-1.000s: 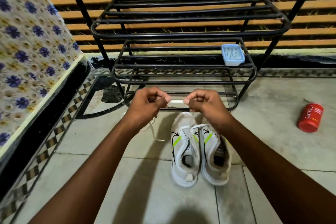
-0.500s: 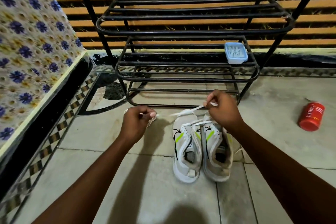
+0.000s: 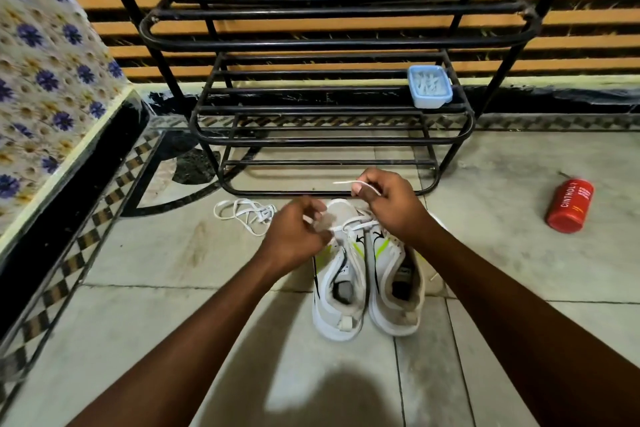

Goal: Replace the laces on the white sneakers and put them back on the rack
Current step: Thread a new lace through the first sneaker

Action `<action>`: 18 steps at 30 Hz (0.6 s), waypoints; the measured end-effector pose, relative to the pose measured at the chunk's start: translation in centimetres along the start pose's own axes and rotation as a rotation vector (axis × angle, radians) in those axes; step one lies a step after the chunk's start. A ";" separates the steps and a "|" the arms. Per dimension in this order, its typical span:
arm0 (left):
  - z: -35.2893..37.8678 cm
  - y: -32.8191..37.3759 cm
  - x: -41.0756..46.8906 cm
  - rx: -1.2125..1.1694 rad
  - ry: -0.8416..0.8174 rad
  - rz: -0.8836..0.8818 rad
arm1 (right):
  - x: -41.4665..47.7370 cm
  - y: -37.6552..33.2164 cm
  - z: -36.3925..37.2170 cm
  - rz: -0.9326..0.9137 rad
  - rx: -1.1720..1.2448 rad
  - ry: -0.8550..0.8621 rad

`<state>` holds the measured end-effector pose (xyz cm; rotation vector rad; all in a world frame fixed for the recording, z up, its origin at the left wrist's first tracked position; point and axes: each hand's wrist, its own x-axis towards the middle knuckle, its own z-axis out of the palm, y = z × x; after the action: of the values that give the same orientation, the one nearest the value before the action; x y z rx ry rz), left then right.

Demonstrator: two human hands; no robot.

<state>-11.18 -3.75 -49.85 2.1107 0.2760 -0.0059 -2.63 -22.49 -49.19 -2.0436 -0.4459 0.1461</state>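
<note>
Right hand (image 3: 388, 206) pinches a lace (image 3: 343, 182); left hand (image 3: 294, 236) blurred, fingers curled.

Single head-worn wide-angle view, looking forward and down, close over the floor (image 3: 138, 288); rack (image 3: 329, 42) fills upper frame, forearms enter from the bottom edge.

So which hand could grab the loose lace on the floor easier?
Probably the left hand: the loose lace lies just to its left, while the right hand is farther off and busy pinching the lace end over the sneakers.
</note>
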 end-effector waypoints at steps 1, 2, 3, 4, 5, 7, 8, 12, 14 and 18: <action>0.6 -0.5 -0.3 0.089 -0.098 -0.052 | -0.1 0.2 -0.2 0.010 -0.084 0.000; 1.2 -0.9 -0.6 0.175 -0.175 -0.085 | -0.2 0.4 -0.2 0.015 -0.131 -0.017; 1.7 -1.2 -0.9 0.245 -0.221 -0.095 | -0.3 0.5 0.0 0.014 -0.165 -0.039; 2.3 -1.6 -1.1 0.294 -0.235 -0.091 | -0.4 0.7 0.3 0.016 -0.203 -0.059; 2.7 -1.8 -1.2 0.321 -0.226 -0.074 | -0.6 0.9 0.9 0.026 -0.239 -0.073; 3.4 -2.2 -1.2 0.327 -0.178 -0.063 | -0.7 1.5 2.1 0.042 -0.293 -0.064; 3.6 -2.2 -1.3 0.306 -0.145 -0.063 | -0.8 1.6 2.7 0.054 -0.300 -0.056; 3.7 -2.6 -1.5 0.164 -0.071 -0.107 | -0.5 2.3 4.8 0.118 -0.320 -0.055; 3.4 -2.9 -1.5 0.005 -0.093 -0.195 | -0.4 2.5 5.6 0.097 -0.353 -0.110; 3.1 -3.5 -1.6 -0.283 -0.138 -0.322 | -0.3 2.1 6.1 0.084 -0.402 -0.125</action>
<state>-13.09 -4.84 -54.27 1.7581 0.5008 -0.2857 -4.09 -18.50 -54.09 -2.4594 -0.4972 0.2522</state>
